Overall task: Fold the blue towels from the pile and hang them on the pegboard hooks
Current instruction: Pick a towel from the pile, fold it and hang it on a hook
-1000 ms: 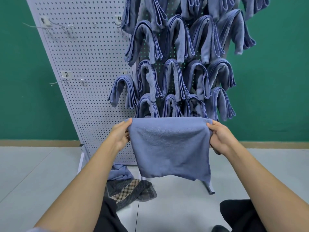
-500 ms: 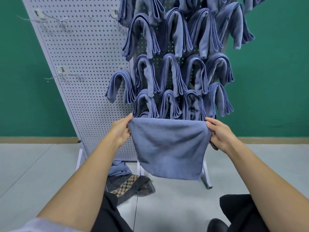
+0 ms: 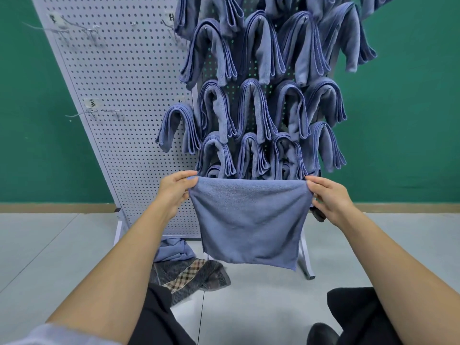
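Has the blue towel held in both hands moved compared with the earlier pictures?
Cannot tell. The blue towel covers less of the lowest hanging folded towels on the white pegboard, but the whole view shifted too, so the head camera may have moved instead.

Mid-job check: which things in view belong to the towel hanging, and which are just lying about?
Job: blue towel held by left hand and right hand; pegboard; empty hook; hung towels; floor towel.
Lying about: plaid cloth.
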